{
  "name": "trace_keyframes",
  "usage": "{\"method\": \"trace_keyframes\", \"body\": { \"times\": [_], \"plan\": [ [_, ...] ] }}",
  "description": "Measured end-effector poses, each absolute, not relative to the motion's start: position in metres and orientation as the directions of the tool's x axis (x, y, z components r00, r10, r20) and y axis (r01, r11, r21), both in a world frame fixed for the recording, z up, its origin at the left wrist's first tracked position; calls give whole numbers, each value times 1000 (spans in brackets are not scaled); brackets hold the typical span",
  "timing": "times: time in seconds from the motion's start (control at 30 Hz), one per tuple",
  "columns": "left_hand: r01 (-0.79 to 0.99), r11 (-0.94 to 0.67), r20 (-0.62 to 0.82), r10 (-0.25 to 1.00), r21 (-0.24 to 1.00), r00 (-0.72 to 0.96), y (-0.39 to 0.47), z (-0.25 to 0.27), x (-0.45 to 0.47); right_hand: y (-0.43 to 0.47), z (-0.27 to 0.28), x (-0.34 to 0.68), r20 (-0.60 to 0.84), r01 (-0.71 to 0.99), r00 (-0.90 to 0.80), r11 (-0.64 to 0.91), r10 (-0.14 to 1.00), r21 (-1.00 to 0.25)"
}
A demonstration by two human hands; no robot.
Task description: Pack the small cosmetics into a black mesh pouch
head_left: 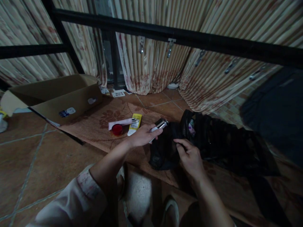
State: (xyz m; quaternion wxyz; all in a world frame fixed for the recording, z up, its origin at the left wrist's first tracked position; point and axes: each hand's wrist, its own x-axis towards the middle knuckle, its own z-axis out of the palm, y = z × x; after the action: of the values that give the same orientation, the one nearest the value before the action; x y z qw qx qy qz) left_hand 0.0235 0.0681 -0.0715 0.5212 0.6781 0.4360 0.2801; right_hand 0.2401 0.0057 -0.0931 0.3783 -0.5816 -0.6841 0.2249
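Observation:
My left hand point(142, 135) is closed around a small white bottle with a shiny silver cap point(161, 123), held over the near end of a black mesh bag point(163, 156). With thumb and forefinger, my right hand point(191, 157) pinches the edge of that bag. Left of my left hand lie a pale pink tube with a silver cap point(123, 122), a round red jar point(117, 129) and a yellow and white tube point(135, 123). Farther along, a row of black mesh compartments point(213, 138) stretches to the right, with something purple and white point(191, 127) in the nearest one.
Everything lies on a brown patterned cloth surface point(94, 132). An open cardboard box point(80, 104) stands at its left end. A black metal rail point(151, 26) with hanging clips point(169, 49) crosses above, before striped curtains point(146, 69). A dark rounded object point(276, 110) is at right.

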Motion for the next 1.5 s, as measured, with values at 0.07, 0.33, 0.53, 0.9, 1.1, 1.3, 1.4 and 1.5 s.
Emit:
{"method": "trace_keyframes", "body": {
  "times": [0.07, 0.33, 0.53, 0.9, 1.1, 1.3, 1.4, 1.5],
  "plan": [
    [302, -73, -77, 887, 951, 456, 68, -72, 24, 6, -93, 240, 257, 626, -35, 221, 966, -748],
    [277, -44, -87, 892, 960, 444, 67, -68, 24, 7, -97, 240, 259, 625, -32, 222, 965, -748],
    [283, -67, -73, 887, 957, 456, 68, -71, 23, 6, -94, 239, 221, 640, -25, 185, 975, -746],
    [289, -67, -80, 881, 955, 467, 69, -70, 24, 5, -94, 237, 197, 635, -5, 156, 980, -757],
    [285, -63, -80, 881, 957, 465, 69, -71, 24, 4, -94, 237, 202, 634, -6, 159, 979, -756],
    [307, -89, -66, 884, 947, 462, 69, -69, 23, 5, -96, 238, 199, 638, -5, 156, 980, -754],
    [310, -77, -76, 888, 948, 454, 68, -67, 24, 5, -96, 239, 190, 638, -5, 150, 982, -755],
    [290, -49, -91, 887, 956, 452, 67, -67, 24, 5, -95, 238, 199, 635, -9, 159, 980, -756]
  ]
}}
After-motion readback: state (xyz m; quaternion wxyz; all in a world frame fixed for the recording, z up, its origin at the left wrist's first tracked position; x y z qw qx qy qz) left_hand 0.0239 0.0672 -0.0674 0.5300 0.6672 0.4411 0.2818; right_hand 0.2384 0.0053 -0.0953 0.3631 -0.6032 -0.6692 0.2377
